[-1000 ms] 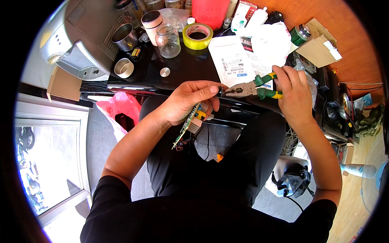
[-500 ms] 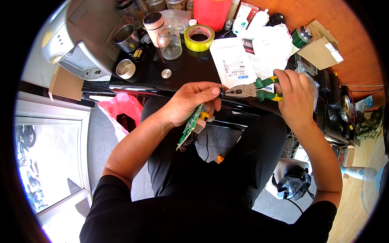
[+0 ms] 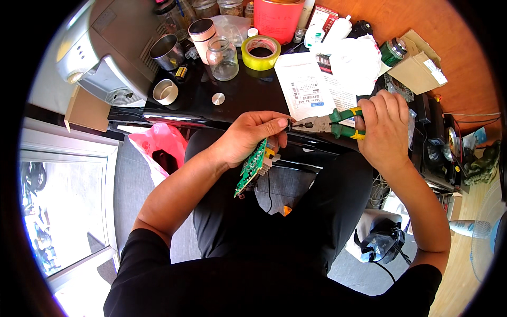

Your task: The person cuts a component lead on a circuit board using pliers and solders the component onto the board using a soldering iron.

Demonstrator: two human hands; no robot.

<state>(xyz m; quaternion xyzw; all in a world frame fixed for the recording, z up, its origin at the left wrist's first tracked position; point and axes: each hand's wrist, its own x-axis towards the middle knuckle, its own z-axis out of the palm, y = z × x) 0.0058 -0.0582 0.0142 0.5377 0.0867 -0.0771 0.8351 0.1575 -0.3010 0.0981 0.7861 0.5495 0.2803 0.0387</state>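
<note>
My left hand [image 3: 251, 132] is closed, pinching a small dark piece [image 3: 290, 124] between thumb and fingers, with a green circuit board [image 3: 251, 168] held below the thumb. The board is tilted, its soldered face showing, with a yellow component and a finned metal heatsink partly visible behind it. My right hand [image 3: 384, 127] grips green-and-yellow pliers [image 3: 322, 123], whose jaws point left and meet the dark piece at my left fingertips. Whether the jaws are clamped on it is too small to tell. Both hands are above my knees, near the desk edge.
The black desk [image 3: 245, 98] holds papers [image 3: 301, 84], yellow tape [image 3: 260, 63], a glass jar [image 3: 223, 66], cups and bottles. A grey appliance [image 3: 113, 47] stands left, cardboard boxes [image 3: 414, 74] right. A pink bag [image 3: 150, 140] sits beside my left leg, a fan [image 3: 486, 232] at far right.
The circuit board has turned and shifted slightly right, showing more of its green face. My right hand and the pliers' handles have moved slightly. The desk sits a little lower in the view.
</note>
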